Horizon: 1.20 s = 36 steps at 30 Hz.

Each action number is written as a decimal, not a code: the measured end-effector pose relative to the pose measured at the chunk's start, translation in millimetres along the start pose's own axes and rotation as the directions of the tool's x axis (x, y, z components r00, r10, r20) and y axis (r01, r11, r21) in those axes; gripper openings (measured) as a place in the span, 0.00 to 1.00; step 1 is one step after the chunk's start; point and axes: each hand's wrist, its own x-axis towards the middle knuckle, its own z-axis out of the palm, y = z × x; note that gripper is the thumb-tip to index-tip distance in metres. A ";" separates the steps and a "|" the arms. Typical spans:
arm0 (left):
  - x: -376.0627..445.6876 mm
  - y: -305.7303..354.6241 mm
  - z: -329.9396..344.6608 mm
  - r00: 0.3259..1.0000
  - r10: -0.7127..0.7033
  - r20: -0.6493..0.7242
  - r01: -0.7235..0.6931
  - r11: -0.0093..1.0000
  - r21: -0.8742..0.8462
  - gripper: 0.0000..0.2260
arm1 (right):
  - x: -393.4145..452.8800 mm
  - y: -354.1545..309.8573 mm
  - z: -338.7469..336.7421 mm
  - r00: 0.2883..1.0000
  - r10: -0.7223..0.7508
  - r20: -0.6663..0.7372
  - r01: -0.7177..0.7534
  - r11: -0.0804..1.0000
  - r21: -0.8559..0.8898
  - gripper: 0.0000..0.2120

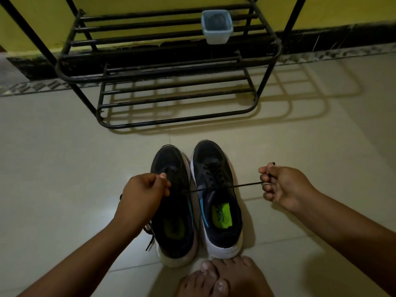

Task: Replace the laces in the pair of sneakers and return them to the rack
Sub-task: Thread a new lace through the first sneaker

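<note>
Two dark navy sneakers stand side by side on the pale tiled floor (64, 157), toes toward 12 o'clock. The left sneaker (173, 202) and the right sneaker (216, 189) both have white soles, a blue side stripe and lime-green insoles. A thin black lace (242, 185) stretches taut from 9 to 3 o'clock across both. The left hand (143, 194) pinches one end over the left sneaker; the right hand (280, 185) pinches the other, at 3 o'clock of the pair. At 12 o'clock stands a black metal shoe rack (171, 76) bearing a pale blue plastic tub (216, 26). Bare feet (225, 277) touch the right sneaker's heel.
</note>
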 end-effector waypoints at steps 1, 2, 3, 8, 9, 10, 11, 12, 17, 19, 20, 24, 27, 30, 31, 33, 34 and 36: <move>0.4 -1.2 0.0 1.000 -0.008 0.003 0.008 1.000 0.024 0.17 | 2.6 3.1 -1.3 1.000 0.013 -0.006 -0.013 1.000 -0.013 0.15; 0.7 -1.8 0.0 1.000 -0.020 0.013 0.019 0.999 0.034 0.16 | 4.0 5.6 -1.2 1.000 0.024 -0.006 -0.024 0.999 -0.022 0.15; 1.4 -2.7 0.2 0.999 -0.025 0.027 0.024 0.999 0.040 0.15 | 4.7 7.3 -1.1 0.999 0.033 -0.004 -0.033 0.999 -0.029 0.15; 6.4 -8.3 -4.2 1.000 0.027 -0.008 -0.026 0.994 0.105 0.06 | 9.9 8.4 -4.3 0.998 0.057 -0.015 -0.057 0.998 -0.042 0.13; 7.3 -9.5 -5.4 0.999 0.027 -0.028 -0.024 0.992 0.127 0.09 | 11.6 7.7 -6.2 0.998 0.051 -0.030 -0.051 0.998 -0.029 0.11; 8.4 -11.0 -5.9 0.999 0.027 -0.045 -0.020 0.987 0.157 0.15 | 13.3 7.1 -8.4 0.998 0.040 -0.053 -0.041 0.999 -0.019 0.09; 8.9 -11.3 -6.3 0.997 0.046 -0.068 -0.032 0.979 0.199 0.20 | 14.8 6.7 -10.1 0.997 0.017 -0.081 -0.019 1.000 -0.023 0.07; 8.8 -10.2 -6.2 0.991 0.097 -0.092 -0.070 0.964 0.258 0.24 | 15.4 6.6 -11.0 0.994 -0.021 -0.111 0.017 0.999 -0.039 0.07; 3.4 5.7 11.0 0.889 0.445 0.106 -0.447 0.792 0.416 0.20 | 5.7 10.1 -5.6 0.807 -0.590 -0.022 0.507 0.712 -0.485 0.09; -0.2 9.7 25.1 0.848 0.461 0.262 -0.530 0.737 0.420 0.20 | -6.8 12.4 4.1 0.738 -0.641 0.211 0.612 0.504 -0.610 0.03; -1.6 10.0 32.7 0.836 0.444 0.324 -0.548 0.706 0.447 0.21 | -11.7 16.0 9.4 0.741 -0.595 0.311 0.626 0.446 -0.639 0.03; -3.4 9.9 51.7 0.819 0.388 0.424 -0.573 0.512 0.639 0.19 | -16.5 33.8 22.9 0.737 -0.509 0.444 0.629 0.279 -0.725 0.09; -4.4 12.4 48.4 0.791 0.468 0.394 -0.603 0.487 0.632 0.13 | -15.3 32.4 20.3 0.666 -0.593 0.452 0.665 0.196 -0.721 0.04; -2.9 11.6 41.2 0.756 0.552 0.351 -0.634 0.486 0.601 0.07 | -12.5 26.3 15.7 0.586 -0.630 0.510 0.711 0.098 -0.696 0.03; -2.3 10.5 39.4 0.753 0.557 0.351 -0.636 0.479 0.605 0.05 | -12.0 24.9 14.7 0.561 -0.630 0.537 0.718 0.048 -0.694 0.03; -1.1 7.4 38.2 0.752 0.548 0.366 -0.632 0.440 0.638 0.07 | -10.0 23.9 13.9 0.504 -0.619 0.602 0.724 -0.077 -0.685 0.02; -1.4 6.1 37.4 0.750 0.547 0.372 -0.632 0.428 0.646 0.08 | -8.8 24.6 13.8 0.483 -0.611 0.627 0.719 -0.131 -0.682 0.03; -1.5 3.2 35.9 0.756 0.530 0.385 -0.627 0.415 0.659 0.07 | -6.7 26.4 13.3 0.469 -0.609 0.640 0.708 -0.174 -0.684 0.03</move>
